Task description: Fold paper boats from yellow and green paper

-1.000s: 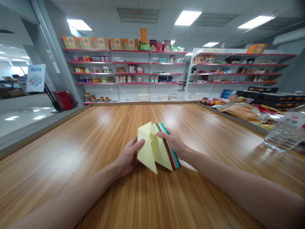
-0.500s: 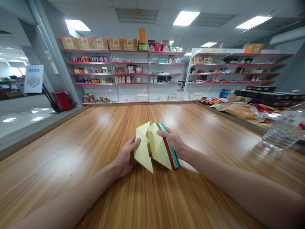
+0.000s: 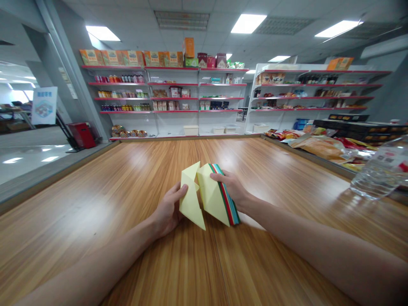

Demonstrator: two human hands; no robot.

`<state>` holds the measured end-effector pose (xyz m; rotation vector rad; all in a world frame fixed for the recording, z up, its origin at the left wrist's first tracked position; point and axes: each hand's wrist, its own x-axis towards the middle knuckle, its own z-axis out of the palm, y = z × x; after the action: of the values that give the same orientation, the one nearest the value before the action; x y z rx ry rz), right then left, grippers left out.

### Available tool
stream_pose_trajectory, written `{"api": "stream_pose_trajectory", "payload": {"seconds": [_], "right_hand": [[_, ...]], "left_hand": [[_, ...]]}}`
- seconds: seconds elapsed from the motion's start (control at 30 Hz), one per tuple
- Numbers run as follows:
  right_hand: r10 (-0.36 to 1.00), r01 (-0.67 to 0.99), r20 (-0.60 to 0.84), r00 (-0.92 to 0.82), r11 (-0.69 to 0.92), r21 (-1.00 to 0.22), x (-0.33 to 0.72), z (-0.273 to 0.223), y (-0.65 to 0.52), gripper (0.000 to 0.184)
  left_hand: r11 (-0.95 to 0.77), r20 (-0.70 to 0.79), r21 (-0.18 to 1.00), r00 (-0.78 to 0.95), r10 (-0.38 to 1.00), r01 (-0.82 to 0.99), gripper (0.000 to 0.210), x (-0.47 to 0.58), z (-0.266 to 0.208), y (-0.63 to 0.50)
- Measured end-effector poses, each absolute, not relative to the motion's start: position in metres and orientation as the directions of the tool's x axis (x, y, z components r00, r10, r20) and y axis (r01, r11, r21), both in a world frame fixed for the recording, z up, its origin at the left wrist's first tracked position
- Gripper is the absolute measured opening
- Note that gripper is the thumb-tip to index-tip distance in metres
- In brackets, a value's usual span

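Above the middle of the wooden table (image 3: 153, 263), my left hand (image 3: 170, 208) pinches a folded pale yellow paper piece (image 3: 191, 199) with its thumb on the front face. Beside it, my right hand (image 3: 231, 189) is closed on a stack of folded papers (image 3: 218, 197). That stack has a pale yellow front sheet, with green, red, white and blue layers showing along its right edge. Around the middle the two papers come close together, and I cannot tell whether they touch. The fingers behind both papers are mostly hidden.
A clear plastic bottle (image 3: 379, 170) stands at the right side of the table. Snack bags (image 3: 321, 146) and black boxes (image 3: 360, 127) lie beyond the right edge. Shelves (image 3: 172, 111) with goods line the back. At the left stand a sign (image 3: 44, 106) and a red box (image 3: 82, 135).
Almost nothing differs. The left paper piece has tilted very slightly, and the whole view has shifted a few pixels. Both hands keep their hold.
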<state>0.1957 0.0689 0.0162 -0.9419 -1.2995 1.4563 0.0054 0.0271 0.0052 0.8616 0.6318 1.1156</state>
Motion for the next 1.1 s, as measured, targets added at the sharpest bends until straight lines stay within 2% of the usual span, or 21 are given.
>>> {"api": "stream_pose_trajectory", "payload": {"seconds": [0.1, 0.23, 0.47, 0.63, 0.9, 1.0, 1.1], "right_hand": [[0.961, -0.157, 0.046, -0.273, 0.003, -0.988, 0.195, 0.016, 0.069, 0.034], [0.972, -0.090, 0.072, -0.222, 0.053, -0.994, 0.194, 0.017, 0.067, 0.036], [0.974, -0.022, 0.154, -0.166, 0.152, -0.988, 0.186, 0.010, 0.057, 0.036], [0.972, -0.044, 0.199, -0.122, 0.195, -0.980, 0.178, 0.010, 0.049, 0.033], [0.964, -0.239, 0.182, -0.195, 0.133, -0.962, 0.182, 0.013, 0.049, 0.016], [0.948, -0.234, 0.182, -0.262, 0.121, -0.965, 0.186, 0.015, 0.050, 0.016], [0.927, -0.153, 0.186, -0.324, 0.143, -0.978, 0.188, 0.019, 0.050, 0.017]], "left_hand": [[0.180, -0.015, 0.853, 0.323, 0.946, -0.489, 0.031, 0.006, 0.006, 0.027], [0.170, -0.017, 0.864, 0.311, 0.950, -0.473, 0.029, 0.007, 0.006, 0.026], [0.243, -0.207, 0.841, 0.129, 0.970, -0.483, 0.036, 0.014, 0.007, 0.025], [0.129, -0.142, 0.857, 0.012, 0.990, -0.498, 0.030, 0.016, 0.003, 0.029], [0.230, -0.257, 0.822, 0.023, 0.966, -0.522, 0.038, 0.012, 0.005, 0.031], [0.213, -0.234, 0.814, 0.031, 0.972, -0.541, 0.038, 0.012, 0.006, 0.031], [0.208, -0.223, 0.806, 0.041, 0.974, -0.554, 0.039, 0.010, 0.003, 0.034]]}}
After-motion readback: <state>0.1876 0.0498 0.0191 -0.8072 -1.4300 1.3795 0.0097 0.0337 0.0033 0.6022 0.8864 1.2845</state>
